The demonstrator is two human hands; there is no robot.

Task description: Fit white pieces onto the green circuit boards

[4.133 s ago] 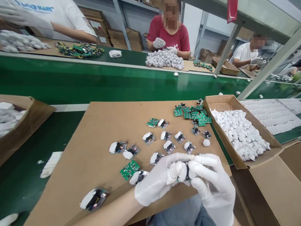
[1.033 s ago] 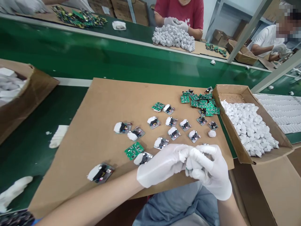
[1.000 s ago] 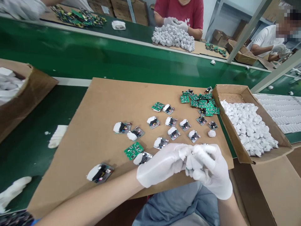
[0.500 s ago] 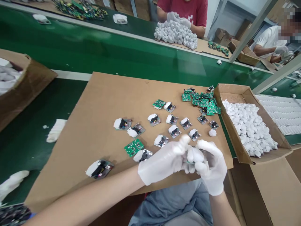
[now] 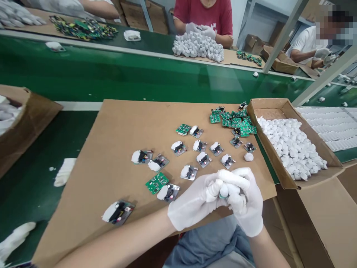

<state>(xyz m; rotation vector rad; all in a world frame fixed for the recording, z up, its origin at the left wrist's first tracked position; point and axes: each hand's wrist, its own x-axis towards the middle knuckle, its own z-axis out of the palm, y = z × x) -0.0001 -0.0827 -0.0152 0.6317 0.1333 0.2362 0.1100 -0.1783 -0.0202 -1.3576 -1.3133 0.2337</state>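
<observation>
My left hand, in a white glove, is closed on a small circuit board at the near right edge of the cardboard sheet. A white lump sits on that board, mostly covered by fingers. My right hand, also gloved, presses the lump and board from the other side with curled fingers. Beyond the hands lie several circuit boards with white lumps on them, such as this one. A loose white lump rests beside a bare board.
A pile of green circuit boards lies at the sheet's far right. Next to it stands a cardboard box of white lumps. Another box is at left. Across the green conveyor belt, people in white gloves work.
My fingers have closed more tightly over the white lump and the board, my right fingers now lying across the top. The whole view has shifted slightly.
</observation>
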